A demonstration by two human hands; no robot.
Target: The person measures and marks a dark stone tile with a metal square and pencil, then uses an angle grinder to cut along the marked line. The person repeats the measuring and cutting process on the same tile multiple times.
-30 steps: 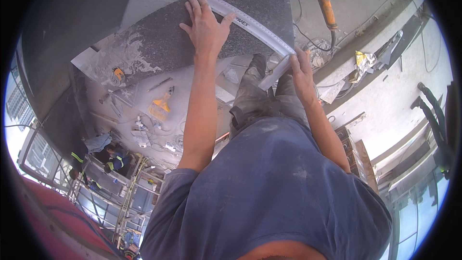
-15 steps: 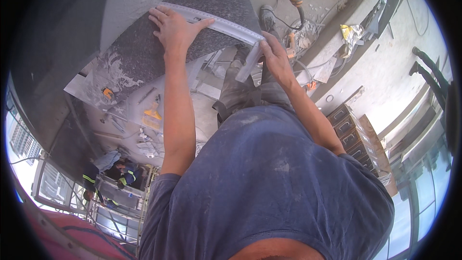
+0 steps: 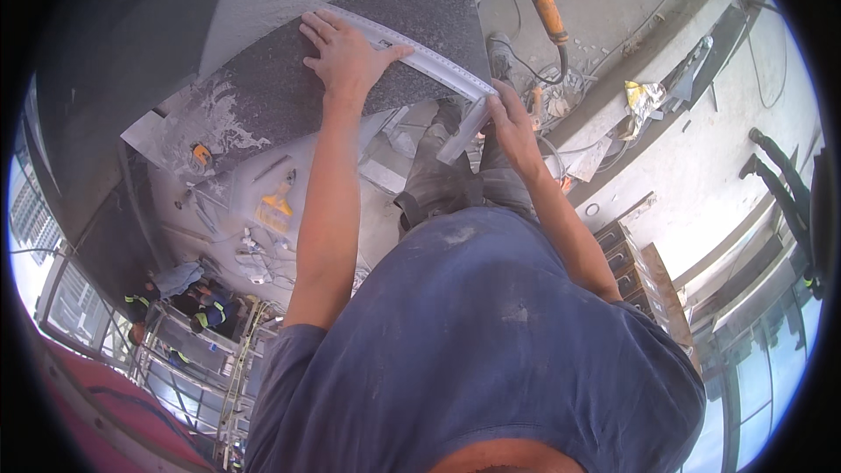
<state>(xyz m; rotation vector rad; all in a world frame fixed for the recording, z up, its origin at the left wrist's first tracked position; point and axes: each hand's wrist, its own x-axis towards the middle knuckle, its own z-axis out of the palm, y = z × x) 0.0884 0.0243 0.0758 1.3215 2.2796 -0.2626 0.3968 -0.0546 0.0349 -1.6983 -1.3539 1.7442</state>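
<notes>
A dark speckled stone slab (image 3: 272,79) lies in front of me, pale dust smeared over its left part. Across it runs the ruled blade of a metal try square (image 3: 431,66), its thick stock angled back toward my legs past the slab's near edge. My left hand (image 3: 348,61) presses on the blade with fingers and thumb spread wide. At the corner where blade and stock meet, my right hand (image 3: 512,123) grips the square, thumb on top; some fingers are hidden. An orange-and-black tape measure (image 3: 201,155) rests on the dusty part of the slab.
An orange corded power tool (image 3: 543,0) lies beyond my right foot. Cables and debris (image 3: 565,92) lie beside a low ledge. A yellow-marked scraper-like tool (image 3: 275,208) is left of my legs. Drawer-like boxes (image 3: 624,264) stand at right. Several people (image 3: 206,307) work at lower left; another stands far right.
The view has shifted, so slab, square and hands appear slightly lower and further right. Both hands keep their places on the square.
</notes>
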